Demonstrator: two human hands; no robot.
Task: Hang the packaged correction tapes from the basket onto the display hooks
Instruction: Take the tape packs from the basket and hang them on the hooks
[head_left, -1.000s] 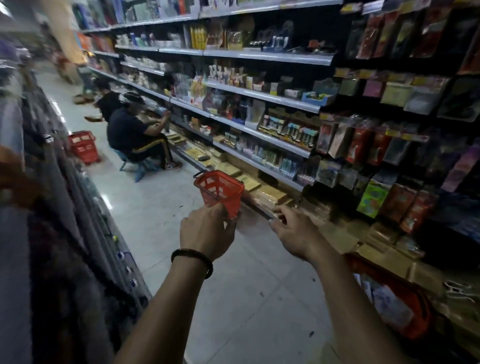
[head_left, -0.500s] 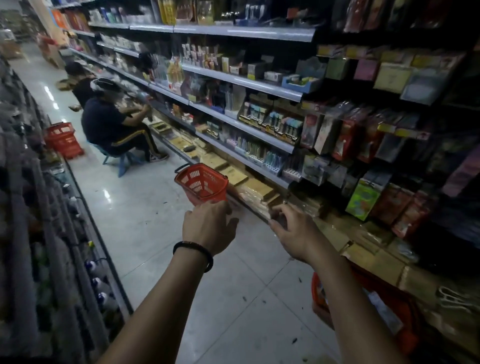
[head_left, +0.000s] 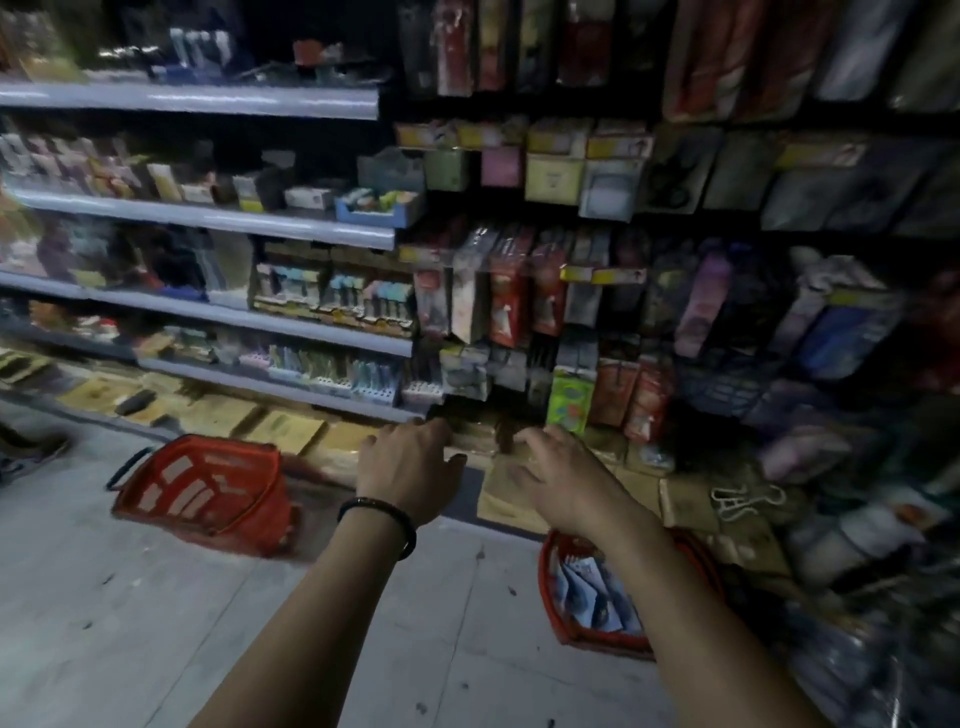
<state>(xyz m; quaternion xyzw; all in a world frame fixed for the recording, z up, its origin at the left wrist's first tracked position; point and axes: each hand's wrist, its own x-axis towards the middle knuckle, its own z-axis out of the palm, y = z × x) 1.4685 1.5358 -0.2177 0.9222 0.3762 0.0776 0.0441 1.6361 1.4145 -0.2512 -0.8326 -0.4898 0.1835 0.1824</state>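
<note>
Shop floor (head_left: 156, 623), basket (head_left: 545, 582) below right hand (head_left: 563, 480)

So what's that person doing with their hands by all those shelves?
Someone is stocking a shop display. The left hand and the right hand both reach toward the brown packs at the bottom. Neither seems to hold anything, though the picture is blurry. A red basket under the right arm has packets in it, not yet hung. Many hanging packs fill the hooks above. Another basket sits on the floor to the left.
</note>
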